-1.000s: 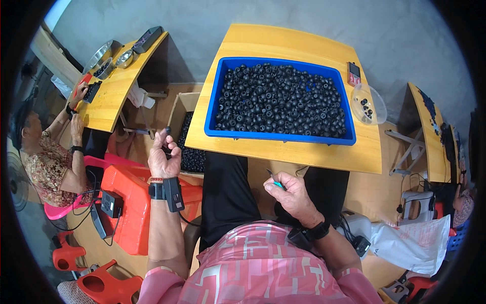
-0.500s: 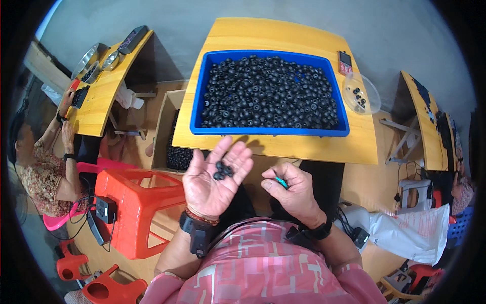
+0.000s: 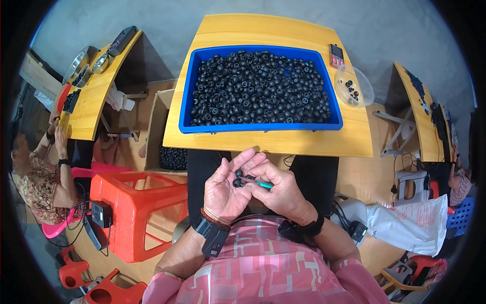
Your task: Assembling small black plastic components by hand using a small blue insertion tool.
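My left hand (image 3: 218, 195) is turned palm up below the table's front edge, its fingers loosely stretched. A few small round black pieces (image 3: 237, 183) rest in its palm near the fingers. Pinched in my right hand (image 3: 287, 196) is a slim tool with a teal handle (image 3: 264, 184); its thin tip reaches in among the pieces, and its exact kind is hidden by the fingers. Beyond both hands, a blue tray (image 3: 263, 127) full of similar black pieces (image 3: 258, 88) sits on the yellow wooden table (image 3: 283, 144).
Right of the tray are a clear plastic bowl (image 3: 368, 87) with several black pieces and a keypad phone (image 3: 336, 55). An orange stool (image 3: 117, 190) and a cardboard box (image 3: 155, 126) of black pieces stand to my left. A co-worker (image 3: 43, 177) sits at the left table.
My hands have come together, the right moving left until the tool's tip is over my left palm. The view has shifted slightly, and the left palm has tilted inward.
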Demonstrator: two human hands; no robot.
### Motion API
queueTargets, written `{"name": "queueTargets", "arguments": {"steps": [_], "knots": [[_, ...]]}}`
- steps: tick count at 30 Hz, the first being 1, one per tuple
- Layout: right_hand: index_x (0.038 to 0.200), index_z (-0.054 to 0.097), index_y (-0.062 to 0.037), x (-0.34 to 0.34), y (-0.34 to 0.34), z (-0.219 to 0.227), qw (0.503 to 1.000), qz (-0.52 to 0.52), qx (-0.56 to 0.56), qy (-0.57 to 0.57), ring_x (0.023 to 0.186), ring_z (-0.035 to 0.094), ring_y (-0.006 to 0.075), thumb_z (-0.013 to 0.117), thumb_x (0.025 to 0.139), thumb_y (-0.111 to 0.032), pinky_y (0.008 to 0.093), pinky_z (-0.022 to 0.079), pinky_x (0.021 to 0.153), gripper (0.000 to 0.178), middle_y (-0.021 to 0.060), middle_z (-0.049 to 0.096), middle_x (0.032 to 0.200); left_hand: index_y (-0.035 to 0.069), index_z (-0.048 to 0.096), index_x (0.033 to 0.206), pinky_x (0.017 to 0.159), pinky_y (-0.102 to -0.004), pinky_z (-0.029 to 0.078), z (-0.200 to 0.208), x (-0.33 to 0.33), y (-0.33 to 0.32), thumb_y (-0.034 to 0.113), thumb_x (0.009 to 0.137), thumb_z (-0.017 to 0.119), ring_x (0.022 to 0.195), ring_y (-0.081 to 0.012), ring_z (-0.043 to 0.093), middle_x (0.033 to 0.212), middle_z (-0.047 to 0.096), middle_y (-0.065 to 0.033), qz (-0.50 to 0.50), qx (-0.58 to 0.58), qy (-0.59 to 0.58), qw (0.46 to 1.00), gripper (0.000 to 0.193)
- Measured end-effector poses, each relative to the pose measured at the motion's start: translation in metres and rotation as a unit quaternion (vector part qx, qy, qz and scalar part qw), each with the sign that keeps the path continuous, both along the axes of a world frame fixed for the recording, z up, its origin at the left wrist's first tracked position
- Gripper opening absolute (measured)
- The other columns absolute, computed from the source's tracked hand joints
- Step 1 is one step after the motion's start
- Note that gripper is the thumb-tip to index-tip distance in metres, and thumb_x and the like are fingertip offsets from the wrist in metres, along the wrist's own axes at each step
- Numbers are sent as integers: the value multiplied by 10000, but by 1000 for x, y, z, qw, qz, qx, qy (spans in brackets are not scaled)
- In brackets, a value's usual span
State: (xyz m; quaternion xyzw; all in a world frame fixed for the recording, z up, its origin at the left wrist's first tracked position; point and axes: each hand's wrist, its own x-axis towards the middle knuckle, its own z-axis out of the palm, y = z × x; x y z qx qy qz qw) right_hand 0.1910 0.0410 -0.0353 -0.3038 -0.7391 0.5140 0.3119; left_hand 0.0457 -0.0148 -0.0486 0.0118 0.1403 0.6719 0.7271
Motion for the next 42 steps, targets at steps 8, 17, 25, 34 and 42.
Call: {"name": "queueTargets", "arguments": {"steps": [8,17,25,34,42], "knots": [[1002,640,-17,0,2,-12,988,-32,-129,78,719,569,31,708,838,-15,218,489,638,177,-17,659,855,-37,581,1204,944,-423,503,-22,-5,-8,198,996,527,1045,-272,623,1115,650,-161,18,-78,106,991,318],[1025,654,-7,4,4,6,992,-6,-121,46,758,589,30,687,854,-6,206,504,685,174,4,675,897,12,625,1055,692,-270,488,-10,-8,-11,129,984,574,786,-123,603,962,655,-73,-71,-36,67,995,146],[1070,685,-17,5,3,11,992,-10,-118,42,811,629,60,709,836,-16,220,519,742,236,24,705,951,36,616,1034,716,-261,512,-12,-13,-11,97,969,595,794,-118,612,919,648,-56,-78,-42,75,993,92],[1000,659,-25,11,6,0,995,12,93,37,732,628,76,737,822,-27,251,501,641,194,43,684,840,56,598,1060,715,-284,545,-21,-14,-13,102,972,584,756,-148,661,920,651,-75,-67,-15,87,994,100],[1137,614,11,10,12,8,999,-22,-16,27,812,654,148,655,909,-137,289,518,719,275,100,676,934,53,601,1067,668,-268,460,-16,-14,-10,106,978,573,749,-128,554,902,617,-77,-46,-48,81,995,107]]}}
